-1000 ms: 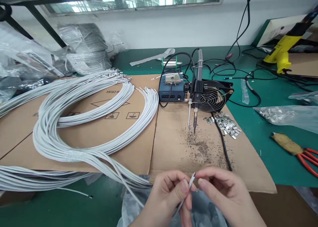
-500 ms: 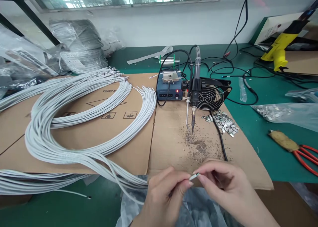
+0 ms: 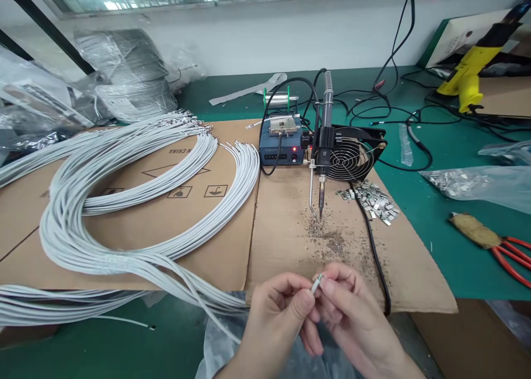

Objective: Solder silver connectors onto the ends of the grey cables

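A white cable end is pinched between the fingertips of my left hand, which is closed on it. My right hand is closed too, its thumb and forefinger at the tip of the same cable end. Beyond my hands, a soldering iron hangs tip down in a stand over the cardboard. Small metal pieces lie in a pile to its right. White cables are bundled in loops on the left.
A blue control box and a black fan stand behind the iron. A black cord crosses the cardboard. Red-handled cutters, a bag of metal pieces and a yellow tool are on the right.
Both hands have shifted slightly and turned, bringing the cable end to a steeper angle. My right hand has moved left, closer to my left hand. The camera view has shifted a little.
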